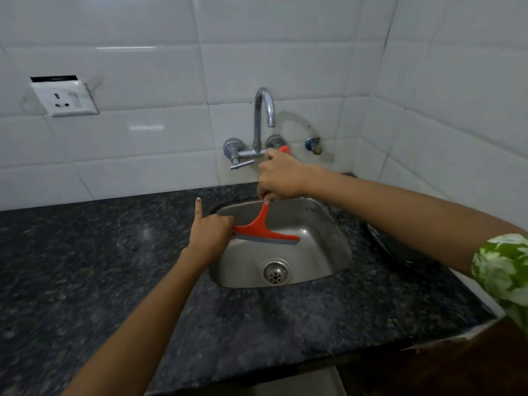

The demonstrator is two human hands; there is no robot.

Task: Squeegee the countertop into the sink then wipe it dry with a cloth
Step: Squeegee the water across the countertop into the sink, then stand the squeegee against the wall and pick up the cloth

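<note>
Dark speckled countertop [85, 267] runs bare from its front edge back to a steel sink [331, 252] holding only its drain [275, 271]. Over the basin, the left hand [210, 232] pinches one end of a red squeegee [264, 228], forefinger raised; the right hand [281, 175] is closed around its handle, below the tap [264, 110] on the white-tiled wall [143, 81].

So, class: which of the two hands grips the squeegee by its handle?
The right hand, closed round the squeegee handle near the tap. The left hand only pinches the blade's end.
</note>
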